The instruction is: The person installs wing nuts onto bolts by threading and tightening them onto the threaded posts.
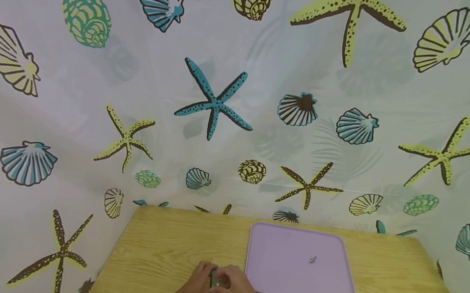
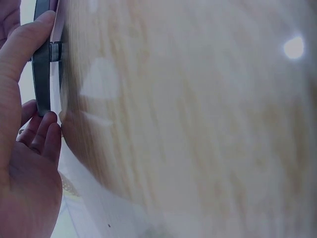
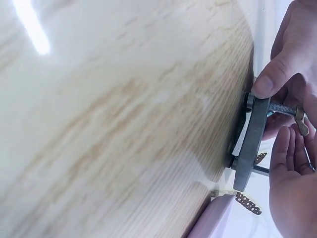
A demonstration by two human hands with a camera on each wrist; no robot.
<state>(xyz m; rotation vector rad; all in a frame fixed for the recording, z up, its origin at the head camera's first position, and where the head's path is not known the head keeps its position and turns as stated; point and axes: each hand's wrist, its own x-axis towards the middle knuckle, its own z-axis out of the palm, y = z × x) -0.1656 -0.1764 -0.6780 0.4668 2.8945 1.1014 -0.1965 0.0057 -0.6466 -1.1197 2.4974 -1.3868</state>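
My left hand [image 1: 197, 288] grips a dark grey flat plate [image 3: 251, 144] by its two ends, thumb at one end and fingers at the other. Two threaded bolts [image 3: 282, 108] pass through the plate, and their heads rest on the wooden table side. On one bolt sits a brass wing nut [image 3: 301, 122]. Thumb and fingers of my right hand [image 1: 239, 289] close around that wing nut above the plate. The head view shows only a sliver of the plate between the hands. In the left wrist view, the plate [image 2: 42, 74] stands slightly off the tabletop.
A pale purple tray [image 1: 288, 282] lies on the wooden table [image 1: 161, 236], just right of my hands. Inside it is a small silvery metal piece [image 1: 312, 259], too small to identify. A curtain [image 1: 248, 44] printed with shells and starfish surrounds the table.
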